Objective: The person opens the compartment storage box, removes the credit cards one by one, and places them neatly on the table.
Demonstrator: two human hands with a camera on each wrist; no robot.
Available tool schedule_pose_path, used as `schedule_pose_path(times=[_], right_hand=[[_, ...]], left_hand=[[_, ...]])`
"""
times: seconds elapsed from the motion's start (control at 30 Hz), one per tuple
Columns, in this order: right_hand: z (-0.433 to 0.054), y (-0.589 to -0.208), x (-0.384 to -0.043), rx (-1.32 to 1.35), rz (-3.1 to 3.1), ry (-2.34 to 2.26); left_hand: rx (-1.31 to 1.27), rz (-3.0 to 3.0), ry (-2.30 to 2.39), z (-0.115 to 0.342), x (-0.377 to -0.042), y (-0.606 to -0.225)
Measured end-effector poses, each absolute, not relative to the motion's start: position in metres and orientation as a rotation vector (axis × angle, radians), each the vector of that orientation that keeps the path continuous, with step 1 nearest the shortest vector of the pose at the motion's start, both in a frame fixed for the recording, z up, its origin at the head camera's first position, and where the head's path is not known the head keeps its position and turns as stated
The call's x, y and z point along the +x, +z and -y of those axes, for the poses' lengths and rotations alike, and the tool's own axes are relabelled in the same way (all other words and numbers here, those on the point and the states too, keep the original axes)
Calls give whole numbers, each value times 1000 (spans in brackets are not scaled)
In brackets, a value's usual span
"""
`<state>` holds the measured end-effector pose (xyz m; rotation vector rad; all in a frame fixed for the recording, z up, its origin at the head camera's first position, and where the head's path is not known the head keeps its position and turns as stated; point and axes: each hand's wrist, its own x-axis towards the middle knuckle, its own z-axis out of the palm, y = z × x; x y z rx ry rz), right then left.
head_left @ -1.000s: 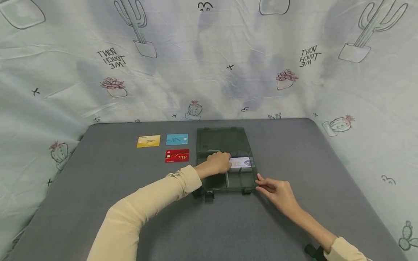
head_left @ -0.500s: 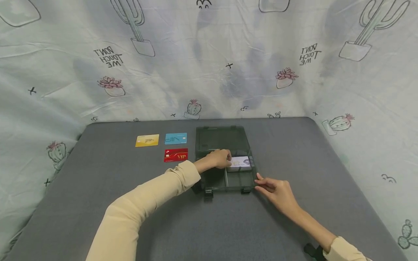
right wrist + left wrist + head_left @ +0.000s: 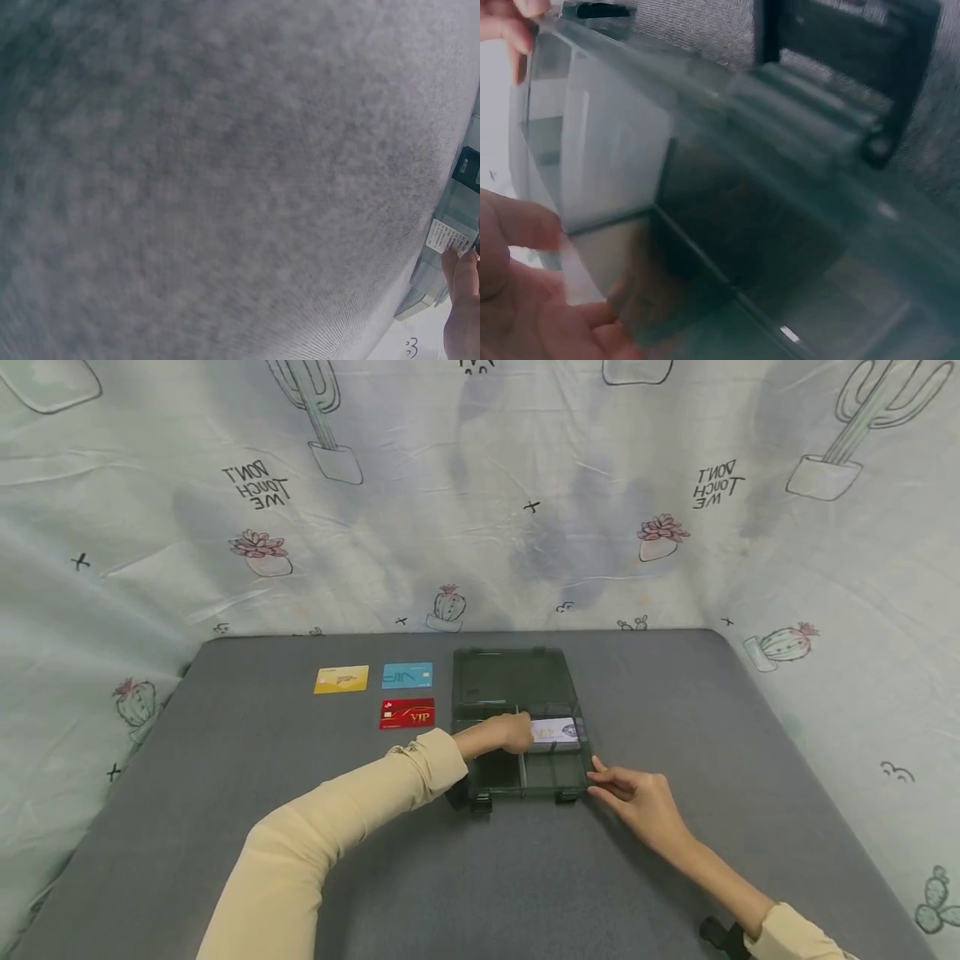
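Observation:
A dark translucent divided plastic box [image 3: 552, 774] lies with its lid [image 3: 510, 677] folded back. My left hand [image 3: 506, 732] reaches inside, its fingertips at the left end of a white card [image 3: 557, 730] in the upper right compartment. In the left wrist view the thumb [image 3: 529, 223] is by a divider and the other fingers are lower, partly behind the tinted plastic; whether they pinch the card is unclear. My right hand [image 3: 641, 802] holds the box at its front right corner. A printed label [image 3: 447, 236] on the box shows by those fingers in the right wrist view.
A yellow card [image 3: 341, 679], a blue card [image 3: 407, 675] and a red card [image 3: 407, 713] lie flat to the left of the box on a grey surface [image 3: 480, 877]. Two dark latches stick out at the box's front edge. Patterned curtain [image 3: 480, 510] surrounds the surface.
My left hand has drawn slightly toward the near side of the compartment, showing more of the divider. The white card stays in the same compartment. My right hand keeps its place at the corner.

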<state>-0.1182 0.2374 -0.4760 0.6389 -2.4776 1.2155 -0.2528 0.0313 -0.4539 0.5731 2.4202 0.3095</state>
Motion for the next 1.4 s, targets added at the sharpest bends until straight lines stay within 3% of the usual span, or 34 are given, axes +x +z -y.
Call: schedule_pose_path(times=[0.17, 0.43, 0.63, 0.83, 1.13, 1.4], right_hand=[[-238, -477, -117, 640, 2469, 1214], [-237, -475, -116, 650, 2478, 1215], [-238, -470, -116, 637, 2490, 1192], [-235, -468, -115, 640, 2485, 1179], [-235, -468, -115, 638, 2498, 1204], [-236, -470, -117, 656, 2475, 1215]], left_hand=[[518, -2400, 487, -28, -278, -490], [527, -2591, 464, -21, -218, -406], [870, -2872, 251, -21, -200, -397], [1061, -2888, 377, -14, -212, -410], [912, -2638, 1157, 5, -236, -417], [876, -2605, 1081, 21, -240, -418]])
